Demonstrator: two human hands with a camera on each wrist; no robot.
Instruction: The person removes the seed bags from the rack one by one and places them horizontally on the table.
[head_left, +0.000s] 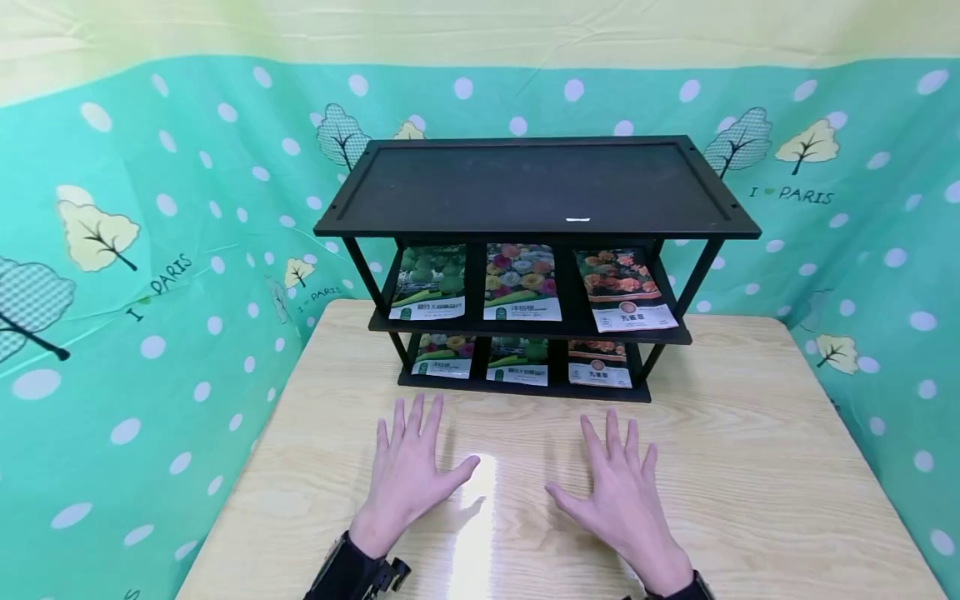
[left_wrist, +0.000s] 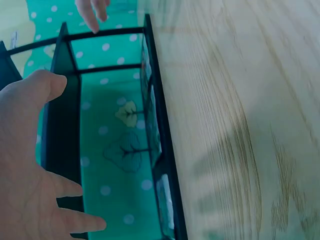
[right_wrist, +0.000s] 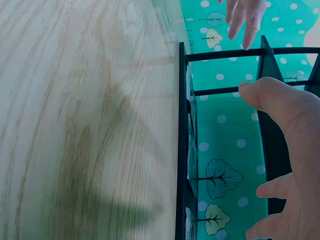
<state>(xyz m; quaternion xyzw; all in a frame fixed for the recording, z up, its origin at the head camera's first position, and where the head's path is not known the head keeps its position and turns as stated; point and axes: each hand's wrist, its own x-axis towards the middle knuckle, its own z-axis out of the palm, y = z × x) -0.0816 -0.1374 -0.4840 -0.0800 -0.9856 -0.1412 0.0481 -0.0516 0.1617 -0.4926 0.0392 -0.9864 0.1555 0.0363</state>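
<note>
My left hand [head_left: 408, 479] is spread with fingers straight, in front of the left part of a black three-tier rack [head_left: 525, 187]. Likewise spread, my right hand [head_left: 618, 492] is in front of the rack's right part. Neither holds anything. On the middle tier lie a green-pictured seed packet [head_left: 431, 279], a mixed-flower packet [head_left: 521, 279] and an orange-flower packet [head_left: 622, 283], the last slightly tilted. The bottom tier carries another mixed-flower packet [head_left: 444, 354], a green-pictured packet [head_left: 517, 358] and an orange-flower packet [head_left: 597, 360]; the tier above partly hides them.
The rack stands toward the back of a light wooden table [head_left: 757, 433]. A small white mark [head_left: 577, 220] shows on its top tier. Behind and at both sides hangs a green dotted cloth [head_left: 187, 333] with printed trees.
</note>
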